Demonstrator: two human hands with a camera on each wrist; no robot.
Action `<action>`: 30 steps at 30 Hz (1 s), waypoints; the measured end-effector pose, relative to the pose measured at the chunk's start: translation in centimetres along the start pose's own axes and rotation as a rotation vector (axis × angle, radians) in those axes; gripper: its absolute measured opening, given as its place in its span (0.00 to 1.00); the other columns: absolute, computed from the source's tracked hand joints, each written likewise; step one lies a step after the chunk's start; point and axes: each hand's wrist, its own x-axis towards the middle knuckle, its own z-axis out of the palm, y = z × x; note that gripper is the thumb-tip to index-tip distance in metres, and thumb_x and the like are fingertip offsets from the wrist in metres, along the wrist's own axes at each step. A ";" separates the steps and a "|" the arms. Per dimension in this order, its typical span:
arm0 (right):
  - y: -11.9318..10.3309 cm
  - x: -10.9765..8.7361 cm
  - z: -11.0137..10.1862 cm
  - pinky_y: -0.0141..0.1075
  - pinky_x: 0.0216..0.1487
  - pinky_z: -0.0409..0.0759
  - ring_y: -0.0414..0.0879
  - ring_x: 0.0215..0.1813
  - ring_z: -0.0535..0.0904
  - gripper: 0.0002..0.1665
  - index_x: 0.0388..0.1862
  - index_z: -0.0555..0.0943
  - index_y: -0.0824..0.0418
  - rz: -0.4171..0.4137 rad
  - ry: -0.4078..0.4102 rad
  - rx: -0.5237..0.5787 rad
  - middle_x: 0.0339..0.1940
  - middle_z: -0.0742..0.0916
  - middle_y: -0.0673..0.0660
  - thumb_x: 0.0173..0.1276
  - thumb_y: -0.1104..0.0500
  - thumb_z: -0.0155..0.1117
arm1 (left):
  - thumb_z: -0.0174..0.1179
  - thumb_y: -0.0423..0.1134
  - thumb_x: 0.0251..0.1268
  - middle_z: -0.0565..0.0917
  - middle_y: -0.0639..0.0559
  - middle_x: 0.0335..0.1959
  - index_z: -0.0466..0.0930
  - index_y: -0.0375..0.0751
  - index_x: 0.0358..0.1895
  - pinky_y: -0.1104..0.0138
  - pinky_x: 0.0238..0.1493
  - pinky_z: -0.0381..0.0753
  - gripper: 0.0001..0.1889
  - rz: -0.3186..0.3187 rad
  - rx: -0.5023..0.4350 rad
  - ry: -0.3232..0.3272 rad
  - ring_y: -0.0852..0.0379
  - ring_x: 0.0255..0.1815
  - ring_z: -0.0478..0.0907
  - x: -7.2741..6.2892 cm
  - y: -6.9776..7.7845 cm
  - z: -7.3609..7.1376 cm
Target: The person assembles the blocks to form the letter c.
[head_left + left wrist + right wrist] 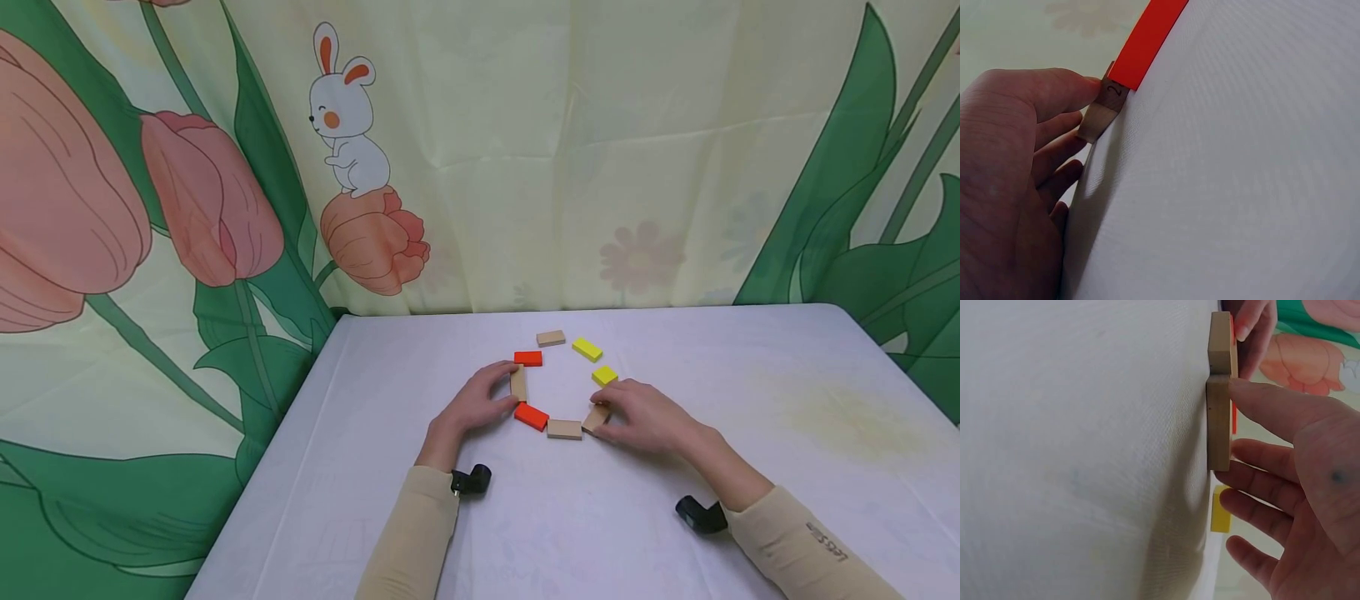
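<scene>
Your left hand (478, 397) holds the left wooden block (519, 385) by its two ends, with thumb and finger set apart by the block's length, and your right hand (647, 415) pinches the right wooden block (597, 417) between thumb and fingers, its other fingers spread loosely. Both blocks lie on the white tablecloth (375, 517) in a rough ring of eight. Between your hands on the near side, the lower red block (532, 417) meets the near end of the left wooden block, and the near wooden block (564, 430) sits between that red one and the block under your right hand, touching at its corners. The upper red block (528, 358) stands at the far end of your left-hand piece. Farther off, the far wooden block (551, 338) lies apart, with the far yellow block (587, 349) near it and the near yellow block (604, 376) just beyond your right fingers. Behind the table hangs a curtain (510, 208) printed with tulips and a rabbit
</scene>
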 end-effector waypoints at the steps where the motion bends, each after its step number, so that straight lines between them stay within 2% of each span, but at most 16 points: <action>1: 0.0 0.0 0.0 0.51 0.56 0.79 0.51 0.54 0.78 0.25 0.55 0.84 0.58 0.003 0.000 -0.002 0.49 0.85 0.50 0.62 0.48 0.75 | 0.61 0.44 0.69 0.68 0.50 0.75 0.70 0.47 0.73 0.54 0.74 0.61 0.30 -0.003 0.005 -0.002 0.51 0.76 0.61 0.0 0.0 0.0; 30: -0.4 -0.4 0.1 0.51 0.54 0.80 0.51 0.51 0.79 0.27 0.53 0.84 0.59 0.032 0.013 -0.009 0.46 0.85 0.50 0.61 0.46 0.76 | 0.61 0.44 0.69 0.68 0.51 0.75 0.70 0.49 0.74 0.53 0.74 0.61 0.30 -0.013 -0.002 0.000 0.50 0.76 0.61 -0.1 0.1 0.0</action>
